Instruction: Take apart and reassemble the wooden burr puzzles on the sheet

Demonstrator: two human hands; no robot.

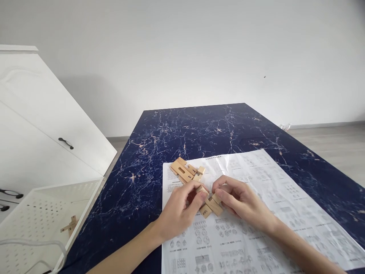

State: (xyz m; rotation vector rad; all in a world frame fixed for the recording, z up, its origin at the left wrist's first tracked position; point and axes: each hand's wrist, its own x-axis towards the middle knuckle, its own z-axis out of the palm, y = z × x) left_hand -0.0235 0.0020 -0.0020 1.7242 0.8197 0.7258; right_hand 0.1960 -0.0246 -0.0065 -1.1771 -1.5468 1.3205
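Note:
Several notched wooden puzzle pieces, fitted crosswise into a cluster [211,206], sit between my two hands above a printed sheet. My left hand [184,207] pinches a wooden piece at the cluster's upper left between thumb and fingers. On the other side, my right hand [242,199] has thumb and fingertips closed on a piece at the upper right. A number is marked on the cluster's lower piece. Just beyond my left hand lie more wooden pieces [182,170], some numbered 2 and 3, one with a long slot. My fingers partly hide the cluster's joints.
The printed sheet [242,167], covered in small diagrams, lies creased on a dark blue marbled table [194,129]. Left of the table stands a white perforated basket [37,213] holding a wooden cross-shaped piece [70,225]. A white cabinet [48,114] rises behind it.

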